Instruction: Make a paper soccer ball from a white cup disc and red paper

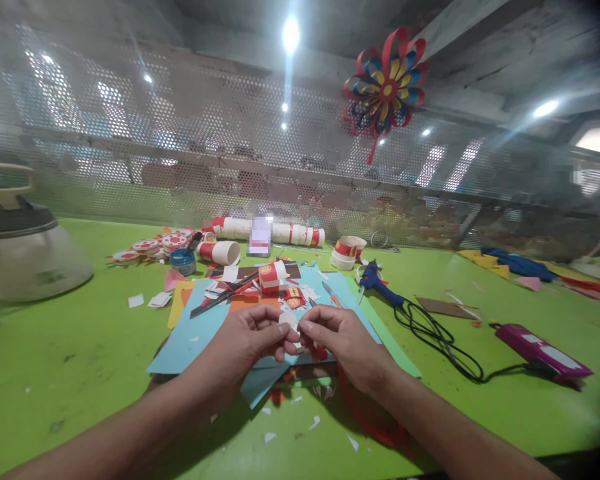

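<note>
Pinching a small white piece (287, 319) between thumb and fingers of the left hand (253, 339); pressing thumb and forefinger of the right hand (344, 340) together just beside it; working above blue paper (183, 337), with a glue gun (380, 285) beyond the right hand.

glue gun (375, 279) right of paper sheets (200, 340), jug (30, 253) left

Place: a craft workshop, by the look of it
Worktable: green top (105, 360), strewn with coloured paper (180, 340) and white scraps (270, 437)
Right of centre: a blue glue gun (373, 279), cable trailing
Upper right: a paper flower (387, 90) hanging before perforated metal screening (180, 133)
</note>
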### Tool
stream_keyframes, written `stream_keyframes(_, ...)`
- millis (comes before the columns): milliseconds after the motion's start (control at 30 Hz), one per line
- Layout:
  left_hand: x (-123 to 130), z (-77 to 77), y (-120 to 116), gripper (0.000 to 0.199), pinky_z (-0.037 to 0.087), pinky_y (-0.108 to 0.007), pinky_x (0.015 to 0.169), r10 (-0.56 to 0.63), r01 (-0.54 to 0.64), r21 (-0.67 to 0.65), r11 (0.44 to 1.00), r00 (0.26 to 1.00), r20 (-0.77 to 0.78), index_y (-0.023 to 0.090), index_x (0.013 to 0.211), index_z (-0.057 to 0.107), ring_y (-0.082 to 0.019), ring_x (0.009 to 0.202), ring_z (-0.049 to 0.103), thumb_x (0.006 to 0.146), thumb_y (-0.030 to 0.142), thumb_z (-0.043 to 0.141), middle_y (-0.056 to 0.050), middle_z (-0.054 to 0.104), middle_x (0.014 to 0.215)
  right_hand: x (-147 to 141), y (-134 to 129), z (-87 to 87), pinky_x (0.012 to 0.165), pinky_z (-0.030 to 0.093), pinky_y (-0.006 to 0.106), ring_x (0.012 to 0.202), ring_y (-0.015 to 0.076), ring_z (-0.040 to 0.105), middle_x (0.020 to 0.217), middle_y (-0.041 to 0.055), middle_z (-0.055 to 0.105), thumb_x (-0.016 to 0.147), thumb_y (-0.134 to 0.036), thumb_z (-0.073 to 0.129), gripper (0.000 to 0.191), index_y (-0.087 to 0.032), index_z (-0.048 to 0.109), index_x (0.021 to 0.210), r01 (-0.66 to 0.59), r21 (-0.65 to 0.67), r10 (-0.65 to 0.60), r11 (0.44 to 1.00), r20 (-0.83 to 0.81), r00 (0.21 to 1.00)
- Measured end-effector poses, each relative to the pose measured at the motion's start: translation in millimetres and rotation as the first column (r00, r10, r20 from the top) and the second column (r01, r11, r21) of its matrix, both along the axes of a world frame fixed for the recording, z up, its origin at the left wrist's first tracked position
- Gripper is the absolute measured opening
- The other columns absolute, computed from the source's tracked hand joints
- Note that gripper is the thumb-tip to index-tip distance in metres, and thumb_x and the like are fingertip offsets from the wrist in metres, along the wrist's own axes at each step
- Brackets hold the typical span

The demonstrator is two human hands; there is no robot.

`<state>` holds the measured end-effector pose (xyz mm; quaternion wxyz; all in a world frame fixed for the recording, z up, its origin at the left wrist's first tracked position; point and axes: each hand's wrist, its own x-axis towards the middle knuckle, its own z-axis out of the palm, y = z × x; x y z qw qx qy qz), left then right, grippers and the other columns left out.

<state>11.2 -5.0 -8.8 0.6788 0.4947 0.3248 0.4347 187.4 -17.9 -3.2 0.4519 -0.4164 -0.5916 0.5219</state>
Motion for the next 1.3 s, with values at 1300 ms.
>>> stream_keyframes(1300, -3, 5.5, -8, 0.008, 0.046, -0.023, 0.054, -0.098, 0.098, -0.063, 0.993, 0.995, 0.001, 0.015, 0.077, 0.070, -0.017, 0.069, 0.064, 0.075, 0.023, 0.069, -0.005, 0.070, 0.074, 6, -6, 16.7, 0.053, 0.037, 0.026, 0.052, 0.0099, 0.048, 0.061, -0.0015, 0.056, 0.078, -0.037, 0.066, 0.023, -0.015, 0.060, 0.072, -0.024, 0.097, 0.011, 0.995, 0.128, 0.992)
